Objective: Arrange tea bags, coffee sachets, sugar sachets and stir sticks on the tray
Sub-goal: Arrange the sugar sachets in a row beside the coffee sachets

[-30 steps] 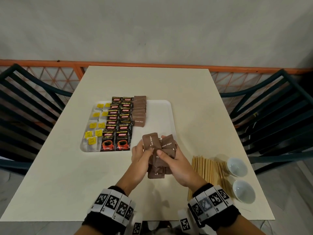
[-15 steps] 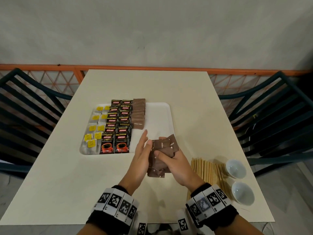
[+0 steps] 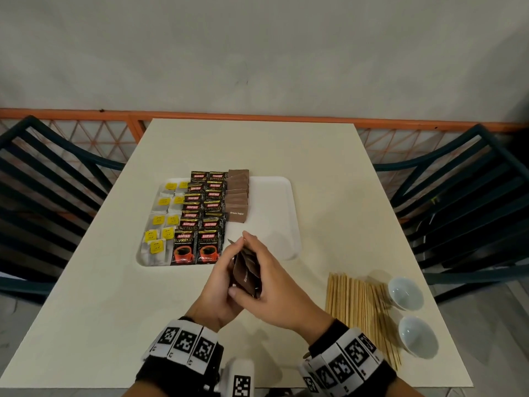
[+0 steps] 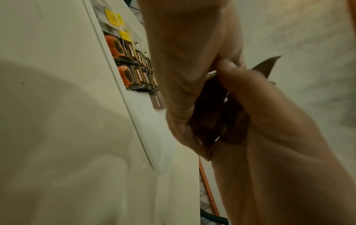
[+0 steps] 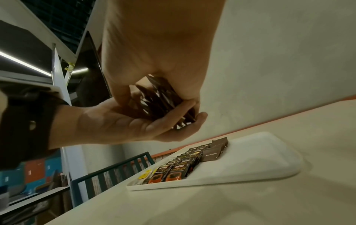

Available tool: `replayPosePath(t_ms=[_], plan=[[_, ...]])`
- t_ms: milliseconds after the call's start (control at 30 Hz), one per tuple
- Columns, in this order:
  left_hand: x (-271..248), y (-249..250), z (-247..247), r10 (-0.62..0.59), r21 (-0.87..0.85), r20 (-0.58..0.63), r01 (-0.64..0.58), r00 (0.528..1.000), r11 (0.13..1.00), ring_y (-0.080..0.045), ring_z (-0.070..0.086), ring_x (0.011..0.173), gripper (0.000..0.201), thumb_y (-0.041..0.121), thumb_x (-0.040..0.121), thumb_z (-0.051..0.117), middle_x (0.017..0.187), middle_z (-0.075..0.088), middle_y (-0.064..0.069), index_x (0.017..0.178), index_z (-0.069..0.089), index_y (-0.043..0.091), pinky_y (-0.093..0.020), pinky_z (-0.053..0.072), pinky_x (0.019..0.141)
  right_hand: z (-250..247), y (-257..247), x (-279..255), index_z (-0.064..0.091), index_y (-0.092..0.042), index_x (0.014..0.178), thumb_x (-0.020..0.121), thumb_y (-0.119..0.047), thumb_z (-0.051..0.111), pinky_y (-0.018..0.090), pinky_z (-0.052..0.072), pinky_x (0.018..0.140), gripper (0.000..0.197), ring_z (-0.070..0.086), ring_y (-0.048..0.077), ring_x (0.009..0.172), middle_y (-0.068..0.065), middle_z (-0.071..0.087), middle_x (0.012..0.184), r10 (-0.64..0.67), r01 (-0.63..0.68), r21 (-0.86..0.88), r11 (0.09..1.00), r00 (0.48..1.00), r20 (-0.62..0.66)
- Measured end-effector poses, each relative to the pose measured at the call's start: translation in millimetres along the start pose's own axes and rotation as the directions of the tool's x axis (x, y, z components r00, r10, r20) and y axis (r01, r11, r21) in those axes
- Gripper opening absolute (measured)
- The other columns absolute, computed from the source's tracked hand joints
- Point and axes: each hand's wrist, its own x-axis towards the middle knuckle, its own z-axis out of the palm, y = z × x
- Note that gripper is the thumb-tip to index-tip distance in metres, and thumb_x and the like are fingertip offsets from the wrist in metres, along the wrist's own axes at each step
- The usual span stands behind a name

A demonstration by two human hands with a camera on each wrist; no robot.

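Note:
A stack of brown sugar sachets (image 3: 245, 270) stands on edge between my two hands, just in front of the white tray's (image 3: 274, 222) near edge. My left hand (image 3: 221, 272) cups the stack from the left with its fingers curled under it (image 5: 169, 121). My right hand (image 3: 267, 282) wraps it from the right, thumb at the near end. The tray holds tea bags (image 3: 160, 224) with yellow tags at the left, two rows of black coffee sachets (image 3: 204, 213) and a row of brown sugar sachets (image 3: 237, 196). Wooden stir sticks (image 3: 357, 305) lie on the table at the right.
Two small white bowls (image 3: 405, 293) (image 3: 418, 335) sit right of the stir sticks near the table's right edge. The tray's right half is bare white. Dark slatted chairs (image 3: 463, 196) stand on both sides, and an orange rail runs behind the table.
The sachets, fanned out loosely a second ago, are now squeezed into one upright stack between both hands. My left hand has closed against it from an opened-out pose.

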Motion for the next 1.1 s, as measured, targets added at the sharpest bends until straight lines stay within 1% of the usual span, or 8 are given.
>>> replayPosePath(t_ms=[133,333,433,567,667,800,933,1100], plan=[[3.8,6.7,-12.9,0.012,-0.028,0.03,-0.011,0.999,1.0,-0.02,0.069,0.092,0.031,0.036,0.077,0.053,0.095,0.071,-0.01,0.088,0.075,0.017,-0.032,0.055,0.078,3.1,-4.6,11.5,0.015,-0.037,0.14,0.076,-0.045,0.065,0.032,0.034,0.11,0.081,0.037,0.0,0.125,-0.036,0.033,0.131,-0.034,0.032,-0.033,0.999,0.998,-0.055],[15.3,27.8,-40.2,0.021,-0.118,0.048,-0.015,0.999,0.993,-0.023,0.068,0.09,0.042,0.032,0.066,0.071,0.098,0.068,-0.012,0.103,0.068,0.013,-0.034,0.058,0.071,20.7,-6.6,32.8,0.025,-0.032,0.136,0.077,-0.044,0.065,0.033,0.037,0.108,0.072,0.036,0.002,0.129,-0.015,0.036,0.137,0.029,-0.026,0.05,0.998,0.997,-0.073],[21.4,41.7,-52.8,0.017,-0.175,0.12,0.004,0.993,0.985,-0.024,0.067,0.099,0.073,0.03,0.044,0.089,0.107,0.07,-0.01,0.113,0.067,0.016,-0.036,0.057,0.074,34.2,-10.8,47.1,0.023,-0.034,0.136,0.081,-0.05,0.055,0.039,0.024,0.115,0.065,0.02,-0.002,0.134,-0.022,0.028,0.137,-0.007,0.0,-0.084,0.996,0.997,-0.079],[28.7,61.2,-69.0,0.036,-0.167,0.162,-0.009,0.986,0.986,-0.023,0.066,0.102,0.078,0.031,0.044,0.09,0.113,0.068,-0.01,0.116,0.065,0.017,-0.034,0.057,0.071,47.7,-13.3,70.3,0.016,-0.03,0.142,0.085,-0.06,0.042,0.042,0.0,0.119,0.07,-0.005,-0.001,0.14,-0.014,0.011,0.154,-0.019,0.011,-0.326,0.945,1.0,-0.022],[32.9,74.6,-79.5,0.053,-0.176,0.169,-0.022,0.984,0.984,-0.024,0.069,0.094,0.074,0.028,0.04,0.092,0.105,0.07,-0.012,0.11,0.068,0.018,-0.034,0.057,0.067,56.5,-15.6,81.0,0.025,-0.034,0.132,0.08,-0.058,0.053,0.026,0.018,0.114,0.064,0.014,-0.001,0.133,-0.016,0.019,0.144,-0.089,0.034,-0.303,0.952,0.981,-0.17],[40.4,89.8,-94.1,0.072,-0.175,0.109,-0.052,0.991,0.983,-0.024,0.068,0.087,0.063,0.033,0.055,0.083,0.102,0.066,-0.014,0.113,0.061,0.02,-0.039,0.055,0.073,66.9,-13.8,90.3,0.045,-0.027,0.102,0.08,-0.041,0.059,0.016,0.036,0.085,0.029,0.036,0.006,0.1,-0.009,0.039,0.108,-0.168,0.015,-0.368,0.93,0.906,-0.388],[44.8,92.9,-105.8,0.052,-0.209,0.071,-0.036,0.996,0.977,-0.027,0.068,0.088,0.079,0.034,0.042,0.09,0.099,0.068,-0.013,0.114,0.061,0.021,-0.039,0.048,0.074,75.1,-8.7,95.8,0.058,-0.02,0.093,0.085,-0.03,0.057,0.01,0.037,0.081,0.013,0.049,0.005,0.087,-0.001,0.062,0.09,-0.167,0.012,-0.369,0.929,0.906,-0.39],[47.0,95.0,-110.0,0.036,-0.275,-0.03,-0.042,0.999,0.96,-0.028,0.068,0.082,0.035,0.028,0.08,0.058,0.097,0.065,-0.014,0.114,0.058,0.019,-0.038,0.057,0.063,71.3,-12.6,97.5,0.069,-0.019,0.102,0.089,-0.03,0.051,0.01,0.043,0.082,0.024,0.057,0.002,0.09,-0.006,0.069,0.096,-0.028,-0.048,-0.234,0.971,0.949,-0.313]])
